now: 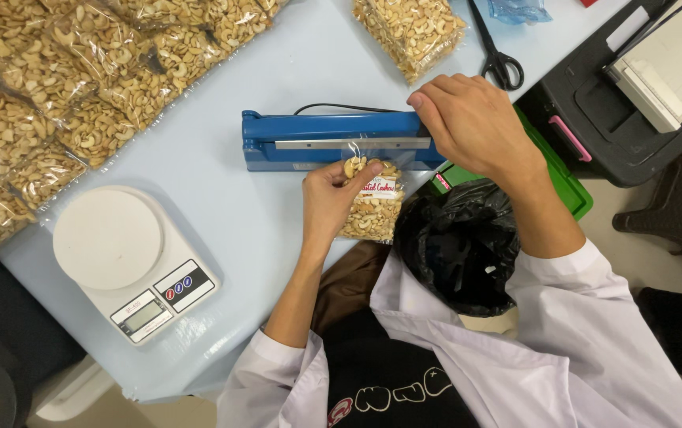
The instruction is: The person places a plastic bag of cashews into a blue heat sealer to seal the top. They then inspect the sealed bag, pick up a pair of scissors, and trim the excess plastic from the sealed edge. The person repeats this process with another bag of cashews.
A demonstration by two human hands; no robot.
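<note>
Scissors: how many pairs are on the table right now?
1. The black-handled scissors lie at the table's far right edge, beyond the right hand, beside a bag of cashews. Others may sit outside the view.

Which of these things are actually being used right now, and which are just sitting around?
In use: left hand holds the small cashew bag; right hand presses the blue heat sealer.
Lying about: white kitchen scale, scissors, pile of filled bags, black plastic bag.

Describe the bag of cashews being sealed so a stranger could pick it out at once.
Start at the blue heat sealer in the middle of the pale blue table. The bag of cashews lies against its near edge, top under the bar, held by the left hand. Unlike the other bags piled up, it lies alone and shows a small white label.
</note>
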